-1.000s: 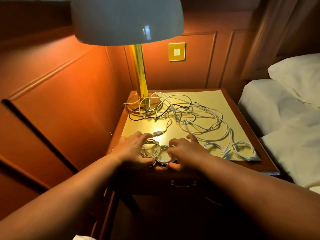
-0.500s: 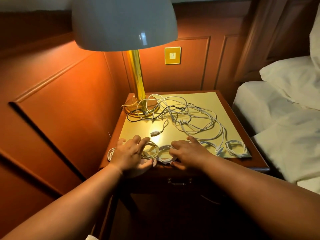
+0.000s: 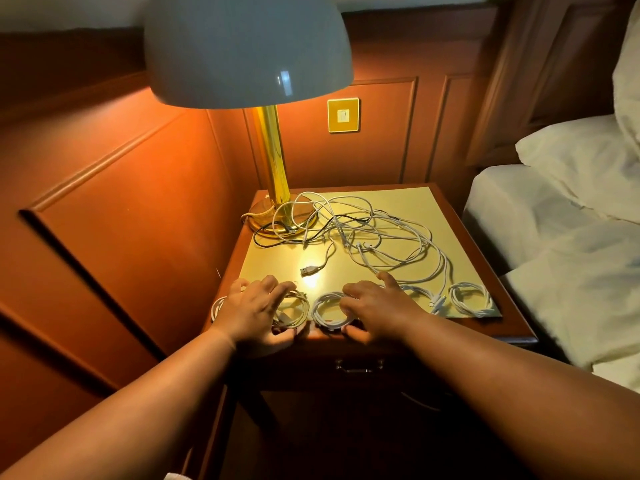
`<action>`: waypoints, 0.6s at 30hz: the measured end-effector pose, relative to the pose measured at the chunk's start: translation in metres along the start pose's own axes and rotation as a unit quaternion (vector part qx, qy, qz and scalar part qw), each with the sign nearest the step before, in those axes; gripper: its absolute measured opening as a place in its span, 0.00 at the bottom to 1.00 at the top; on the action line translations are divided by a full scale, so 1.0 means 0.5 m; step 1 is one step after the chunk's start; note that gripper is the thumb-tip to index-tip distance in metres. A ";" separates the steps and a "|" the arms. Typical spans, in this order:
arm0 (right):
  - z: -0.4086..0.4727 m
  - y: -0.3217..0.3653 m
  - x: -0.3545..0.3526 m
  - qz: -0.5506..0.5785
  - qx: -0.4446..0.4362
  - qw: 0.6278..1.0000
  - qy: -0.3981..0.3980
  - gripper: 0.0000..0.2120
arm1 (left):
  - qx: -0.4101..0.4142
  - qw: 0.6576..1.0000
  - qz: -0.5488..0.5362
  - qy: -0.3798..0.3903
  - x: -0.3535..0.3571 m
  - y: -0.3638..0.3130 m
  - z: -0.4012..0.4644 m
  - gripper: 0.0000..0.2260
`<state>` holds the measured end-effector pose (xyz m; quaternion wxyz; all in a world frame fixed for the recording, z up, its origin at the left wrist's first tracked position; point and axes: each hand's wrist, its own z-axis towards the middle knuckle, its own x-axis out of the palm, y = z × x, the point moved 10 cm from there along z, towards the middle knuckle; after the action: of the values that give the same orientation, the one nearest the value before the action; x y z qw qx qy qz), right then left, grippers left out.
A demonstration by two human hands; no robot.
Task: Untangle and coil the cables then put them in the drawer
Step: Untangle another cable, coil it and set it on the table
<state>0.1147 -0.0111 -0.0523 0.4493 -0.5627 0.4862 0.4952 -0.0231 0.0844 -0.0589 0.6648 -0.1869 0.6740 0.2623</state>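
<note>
The room was dim, lit warmly by the table lamp (image 3: pixel 247 50) at 12 o'clock. Its light washed the wood panelling (image 3: pixel 138 188) orange and left a bright glare spot on the yellow worktop (image 3: pixel 398 202). Toward 6 o'clock the nightstand front fell into deep shadow. Wide-angle distortion bent the edges; the bedding (image 3: pixel 571 265) at 3 o'clock looked soft.

- A lamp (image 3: pixel 247 50) with a pale dome shade and a brass stem stands at the far left corner of the worktop (image 3: pixel 512 327), throwing warm light.
- Reddish wood wall panelling (image 3: pixel 114 209) runs behind and to the left.
- A yellow wall switch (image 3: pixel 343 115) sits on the back wall.
- A bed (image 3: pixel 561 237) with white sheets and a pillow (image 3: pixel 581 143) lies to the right.
</note>
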 end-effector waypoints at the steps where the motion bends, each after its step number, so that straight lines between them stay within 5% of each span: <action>1: 0.000 0.000 0.000 0.005 0.002 1.000 0.000 0.19 | 0.000 1.000 0.004 0.008 0.001 0.000 0.001 0.38; 9: 0.003 -0.015 -0.003 0.043 0.020 0.999 0.015 0.31 | 0.019 0.997 0.037 0.059 -0.005 0.001 0.008 0.44; 13: 0.010 -0.023 -0.010 0.076 0.027 0.997 0.002 0.31 | -0.006 0.999 -0.039 0.016 -0.038 0.013 0.036 0.46; 18: 0.011 -0.038 -0.024 0.106 0.046 0.993 -0.028 0.25 | -0.107 0.972 -0.209 -0.015 -0.068 0.026 0.087 0.24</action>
<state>0.1323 -0.0020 -0.0407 0.4331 -0.4730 0.5526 0.5323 0.0055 0.1176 -0.0229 0.6911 -0.3901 0.5777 0.1911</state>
